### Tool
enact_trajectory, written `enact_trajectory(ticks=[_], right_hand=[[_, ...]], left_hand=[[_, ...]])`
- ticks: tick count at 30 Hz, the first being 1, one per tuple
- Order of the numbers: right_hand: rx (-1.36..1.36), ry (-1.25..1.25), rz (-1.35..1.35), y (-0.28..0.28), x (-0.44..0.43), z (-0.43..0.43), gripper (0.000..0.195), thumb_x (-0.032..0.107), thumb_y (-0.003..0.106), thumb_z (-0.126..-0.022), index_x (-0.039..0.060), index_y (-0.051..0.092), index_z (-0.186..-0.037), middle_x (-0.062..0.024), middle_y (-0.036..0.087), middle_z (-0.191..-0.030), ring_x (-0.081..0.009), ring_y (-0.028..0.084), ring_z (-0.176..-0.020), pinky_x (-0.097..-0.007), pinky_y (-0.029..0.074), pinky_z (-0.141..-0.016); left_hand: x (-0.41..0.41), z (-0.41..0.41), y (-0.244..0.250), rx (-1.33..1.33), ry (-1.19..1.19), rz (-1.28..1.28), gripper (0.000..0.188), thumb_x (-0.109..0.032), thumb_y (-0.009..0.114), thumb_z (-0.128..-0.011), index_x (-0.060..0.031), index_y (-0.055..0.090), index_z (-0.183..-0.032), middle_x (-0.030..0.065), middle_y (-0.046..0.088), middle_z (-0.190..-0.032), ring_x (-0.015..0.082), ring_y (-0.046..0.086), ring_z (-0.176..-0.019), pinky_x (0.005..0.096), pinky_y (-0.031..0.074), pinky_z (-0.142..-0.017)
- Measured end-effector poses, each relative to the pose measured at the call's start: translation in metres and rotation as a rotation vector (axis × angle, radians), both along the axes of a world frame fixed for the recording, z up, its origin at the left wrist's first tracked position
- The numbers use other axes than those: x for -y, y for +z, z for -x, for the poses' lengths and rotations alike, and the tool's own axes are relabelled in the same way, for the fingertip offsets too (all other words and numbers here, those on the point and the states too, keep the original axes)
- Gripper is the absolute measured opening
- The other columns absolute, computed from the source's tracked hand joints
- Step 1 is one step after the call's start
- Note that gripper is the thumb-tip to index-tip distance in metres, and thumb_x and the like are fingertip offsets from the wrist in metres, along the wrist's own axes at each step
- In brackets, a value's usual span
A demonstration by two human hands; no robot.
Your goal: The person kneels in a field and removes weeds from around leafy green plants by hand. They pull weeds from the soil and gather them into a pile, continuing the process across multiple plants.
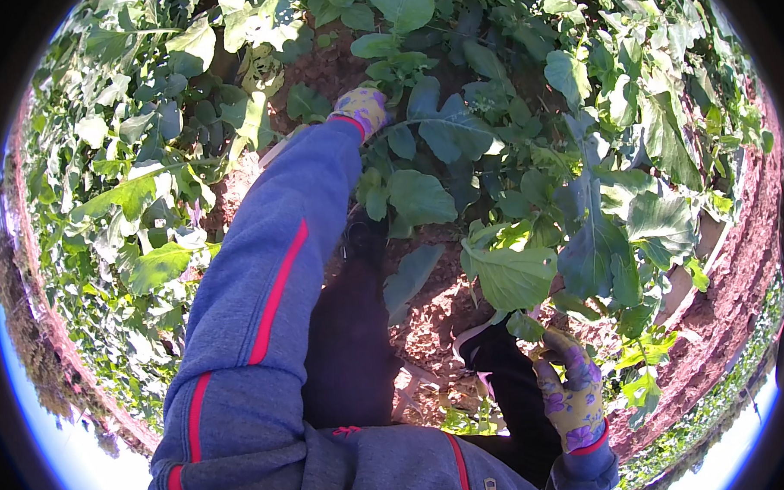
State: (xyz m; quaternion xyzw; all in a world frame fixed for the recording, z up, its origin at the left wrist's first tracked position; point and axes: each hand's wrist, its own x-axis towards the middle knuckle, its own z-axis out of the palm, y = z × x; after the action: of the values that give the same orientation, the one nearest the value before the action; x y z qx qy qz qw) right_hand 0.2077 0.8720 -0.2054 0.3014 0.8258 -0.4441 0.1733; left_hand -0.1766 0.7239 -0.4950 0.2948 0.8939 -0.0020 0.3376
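My left hand (363, 111), in a yellow glove with purple flowers, reaches far forward among the leafy plants. Its fingers are hidden by the glove's back and by leaves, so I cannot tell what they hold. Just to its right spreads a broad lobed leaf (452, 127). My right hand (572, 388), in a matching glove, is low at the right with thumb and fingers apart and curved. Nothing shows between them. Above its fingertips hangs a large green leaf (513, 273) with a small hole in it.
Dense leafy crop plants (599, 251) stand on both sides and ahead. Reddish soil (427, 321) shows between my dark-trousered legs (350, 350). At the right, a bare soil strip (724, 311) curves beside more low greenery. A yellowed, holed leaf (261, 69) stands left of my left hand.
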Motion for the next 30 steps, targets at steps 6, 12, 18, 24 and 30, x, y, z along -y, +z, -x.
enact_trajectory(ticks=[6, 12, 18, 24, 30], right_hand=[[-0.021, 0.020, -0.006, 0.001, -0.001, 0.000, 0.035, 0.008, 0.065, -0.079, 0.0055, 0.055, -0.113, -0.0125, 0.060, -0.093, -0.0228, 0.062, -0.076, -0.0328, 0.050, -0.063], [-0.012, 0.030, -0.044, -0.003, -0.001, -0.007, 0.036, 0.008, 0.064, -0.079, 0.0052, 0.055, -0.114, -0.0126, 0.061, -0.094, -0.0237, 0.062, -0.077, -0.0342, 0.050, -0.064], [0.027, -0.008, -0.025, 0.005, 0.002, 0.004, 0.033, -0.001, 0.060, -0.078, 0.0012, 0.057, -0.111, -0.0108, 0.063, -0.095, -0.0192, 0.062, -0.083, -0.0303, 0.049, -0.075], [-0.027, 0.006, -0.013, 0.003, 0.003, -0.006, 0.036, 0.003, 0.062, -0.079, 0.0043, 0.054, -0.114, -0.0135, 0.061, -0.095, -0.0243, 0.062, -0.078, -0.0343, 0.049, -0.065], [-0.157, 0.029, -0.087, 0.014, 0.007, -0.008, 0.034, 0.002, 0.063, -0.079, 0.0033, 0.055, -0.112, -0.0134, 0.061, -0.095, -0.0234, 0.062, -0.078, -0.0332, 0.049, -0.067]], left_hand=[[0.038, 0.025, -0.051, 0.130, 0.185, -0.684, 0.042, -0.026, 0.064, -0.078, -0.0085, 0.057, -0.115, 0.0150, 0.059, -0.116, 0.0340, 0.057, -0.103, 0.0408, 0.045, -0.086], [0.014, 0.021, 0.015, 0.176, 0.122, -0.210, 0.044, -0.030, 0.062, -0.080, -0.0079, 0.056, -0.117, 0.0160, 0.058, -0.117, 0.0328, 0.058, -0.103, 0.0398, 0.044, -0.088], [-0.012, 0.024, 0.032, 0.109, -0.052, 0.100, 0.044, -0.039, 0.058, -0.082, -0.0069, 0.059, -0.112, 0.0163, 0.060, -0.113, 0.0322, 0.058, -0.103, 0.0392, 0.044, -0.088], [-0.022, 0.040, 0.102, -0.075, -0.036, -0.312, 0.053, -0.051, 0.056, -0.083, -0.0018, 0.065, -0.100, 0.0171, 0.065, -0.094, 0.0309, 0.062, -0.090, 0.0389, 0.047, -0.080], [-0.007, 0.020, 0.164, -0.405, 0.037, -0.709, 0.049, -0.053, 0.053, -0.085, -0.0052, 0.064, -0.083, 0.0073, 0.052, -0.060, 0.0235, 0.054, -0.060, 0.0360, 0.042, -0.059]])
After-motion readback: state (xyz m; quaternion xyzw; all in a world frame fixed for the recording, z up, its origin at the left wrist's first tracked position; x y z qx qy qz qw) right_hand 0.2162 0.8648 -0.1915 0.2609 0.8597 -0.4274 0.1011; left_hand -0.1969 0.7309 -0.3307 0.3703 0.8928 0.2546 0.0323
